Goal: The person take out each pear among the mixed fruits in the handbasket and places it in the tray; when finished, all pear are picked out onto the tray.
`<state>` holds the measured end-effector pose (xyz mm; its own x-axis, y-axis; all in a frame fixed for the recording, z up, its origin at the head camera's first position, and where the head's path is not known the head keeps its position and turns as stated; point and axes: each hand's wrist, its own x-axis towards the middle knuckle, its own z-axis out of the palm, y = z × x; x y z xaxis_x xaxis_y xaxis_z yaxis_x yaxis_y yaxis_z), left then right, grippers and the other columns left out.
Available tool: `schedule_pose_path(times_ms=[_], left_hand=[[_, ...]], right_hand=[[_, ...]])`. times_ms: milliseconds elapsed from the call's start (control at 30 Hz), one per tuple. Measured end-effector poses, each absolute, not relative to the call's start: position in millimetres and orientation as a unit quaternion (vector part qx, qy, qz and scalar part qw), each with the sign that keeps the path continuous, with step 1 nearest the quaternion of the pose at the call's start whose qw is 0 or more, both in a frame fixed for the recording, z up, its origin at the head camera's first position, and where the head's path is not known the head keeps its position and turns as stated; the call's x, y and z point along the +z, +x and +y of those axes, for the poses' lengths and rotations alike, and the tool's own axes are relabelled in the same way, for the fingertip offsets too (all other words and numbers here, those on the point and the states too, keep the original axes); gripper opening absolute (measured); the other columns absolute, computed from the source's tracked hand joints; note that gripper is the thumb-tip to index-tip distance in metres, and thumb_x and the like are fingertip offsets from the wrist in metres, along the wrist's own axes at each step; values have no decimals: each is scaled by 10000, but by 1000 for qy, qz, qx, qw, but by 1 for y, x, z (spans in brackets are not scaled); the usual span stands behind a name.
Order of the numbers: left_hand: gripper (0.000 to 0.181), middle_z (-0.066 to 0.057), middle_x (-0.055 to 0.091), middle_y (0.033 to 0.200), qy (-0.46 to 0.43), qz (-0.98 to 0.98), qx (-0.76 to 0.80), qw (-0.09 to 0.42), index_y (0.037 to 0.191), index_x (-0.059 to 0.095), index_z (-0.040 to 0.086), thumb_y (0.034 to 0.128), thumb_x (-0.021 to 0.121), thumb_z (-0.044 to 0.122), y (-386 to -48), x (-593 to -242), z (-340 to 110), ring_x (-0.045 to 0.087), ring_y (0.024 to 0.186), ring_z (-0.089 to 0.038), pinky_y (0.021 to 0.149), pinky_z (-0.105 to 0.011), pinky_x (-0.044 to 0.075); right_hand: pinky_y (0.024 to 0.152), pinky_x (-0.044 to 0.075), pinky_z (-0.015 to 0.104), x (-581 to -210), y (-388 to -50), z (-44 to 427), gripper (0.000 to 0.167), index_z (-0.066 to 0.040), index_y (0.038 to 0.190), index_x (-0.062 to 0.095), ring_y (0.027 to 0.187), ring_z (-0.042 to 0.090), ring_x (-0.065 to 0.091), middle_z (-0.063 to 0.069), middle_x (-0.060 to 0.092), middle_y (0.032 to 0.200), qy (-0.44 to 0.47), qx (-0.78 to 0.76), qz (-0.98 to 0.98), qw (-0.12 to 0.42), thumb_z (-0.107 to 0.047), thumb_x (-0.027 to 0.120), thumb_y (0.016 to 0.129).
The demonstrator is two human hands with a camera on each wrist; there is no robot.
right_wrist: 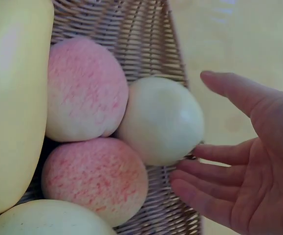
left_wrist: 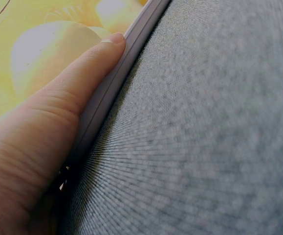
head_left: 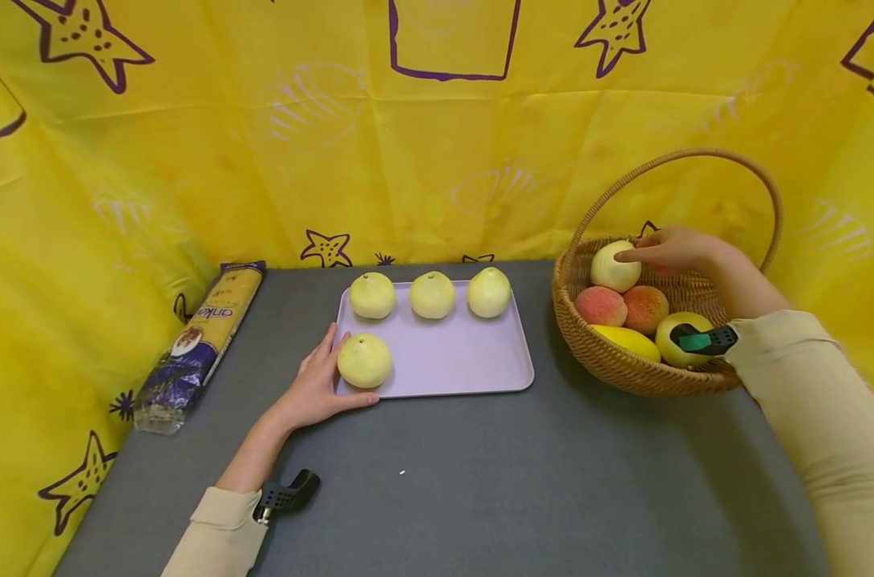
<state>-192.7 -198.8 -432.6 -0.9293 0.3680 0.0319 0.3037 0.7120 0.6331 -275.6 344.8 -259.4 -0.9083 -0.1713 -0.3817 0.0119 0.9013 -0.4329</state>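
1. One packet [head_left: 202, 344] is lying left of the lilac tray [head_left: 459, 353].
2. Left hand [head_left: 313, 389] is touching the tray's near-left corner, grip spread.
3. Four pale fruits [head_left: 365, 361] are resting on the tray: three far, one near-left.
4. One basket [head_left: 588, 357], containing two pink fruits [head_left: 600, 307], is standing right of the tray.
5. Right hand [head_left: 671, 248] is hovering over the basket, grip spread beside its farthest pale fruit [head_left: 616, 267].

the tray [head_left: 459, 361] lies between the packet [head_left: 202, 344], left, and the basket [head_left: 594, 362], right.
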Motion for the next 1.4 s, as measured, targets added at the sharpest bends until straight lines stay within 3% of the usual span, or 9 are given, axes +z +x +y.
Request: schedule_pose_path(times_ms=[67, 100, 133, 200, 300, 700, 1167, 1300, 1400], left_hand=[[1171, -215, -70, 1608, 181, 924, 333, 48, 1551, 155, 11, 729, 816, 520, -193, -432, -199, 40, 1435, -485, 1083, -658, 34], [1172, -213, -70, 1609, 180, 924, 333, 49, 1551, 155, 12, 728, 817, 522, -192, -432, -198, 39, 1434, -485, 1082, -660, 36], [1174, -211, -70, 1609, 178, 925, 333, 49, 1551, 155, 14, 726, 818, 523, -192, -432, -198, 39, 1434, -485, 1081, -662, 37], [1178, -207, -70, 1610, 175, 925, 334, 51, 1553, 154, 19, 723, 818, 527, -192, -432, -198, 39, 1434, -485, 1079, -666, 39], [1182, -202, -68, 1612, 172, 925, 334, 54, 1555, 152, 25, 721, 819, 532, -191, -431, -198, 40, 1433, -486, 1076, -672, 41], [1168, -209, -64, 1610, 177, 924, 336, 51, 1552, 162, 18, 726, 820, 516, -190, -431, -197, 48, 1431, -488, 1078, -666, 39], [1180, -219, -47, 1608, 184, 925, 331, 38, 1546, 166, 1, 715, 829, 514, -190, -429, -195, 65, 1435, -475, 1092, -636, 51], [1173, -214, -52, 1609, 183, 925, 329, 39, 1549, 164, 9, 721, 824, 514, -190, -431, -196, 61, 1436, -473, 1094, -634, 48], [1164, -219, -55, 1608, 183, 925, 330, 39, 1548, 169, 7, 725, 824, 508, -191, -432, -197, 60, 1432, -484, 1088, -641, 48]], right_hand=[[816, 456, 430, -264, -278, 347, 685, 111, 1012, 573, 693, 287, 481, 226, 519, 805, -34, -217, 951, 218, -566, 484, 968], [819, 454, 432, -266, -279, 348, 694, 113, 1003, 574, 703, 283, 476, 209, 514, 807, -35, -215, 951, 222, -573, 476, 969], [861, 458, 471, -268, -279, 348, 737, 142, 1065, 569, 813, 336, 545, 276, 557, 943, -35, -210, 950, 228, -582, 466, 969], [896, 440, 513, -271, -281, 349, 791, 154, 1127, 551, 916, 427, 561, 327, 565, 1013, -29, -201, 949, 242, -613, 448, 961], [1003, 348, 607, -274, -282, 350, 985, 214, 1435, 192, 1298, 557, 313, 447, 213, 1444, -28, -208, 940, 269, -618, 427, 964], [1046, 305, 595, -289, -287, 350, 1037, 194, 1447, -72, 1337, 552, 232, 448, 87, 1464, -4, -274, 910, 310, -597, 406, 977], [1018, 347, 577, -290, -288, 353, 1012, 228, 1414, 139, 1278, 515, 357, 415, 257, 1410, -1, -268, 917, 294, -621, 438, 953], [1004, 377, 552, -290, -288, 354, 1021, 213, 1434, 119, 1262, 475, 392, 401, 278, 1408, -1, -282, 919, 275, -599, 495, 941], [956, 424, 508, -290, -288, 354, 975, 192, 1420, 214, 1195, 417, 451, 358, 375, 1343, -3, -285, 927, 245, -579, 548, 926]])
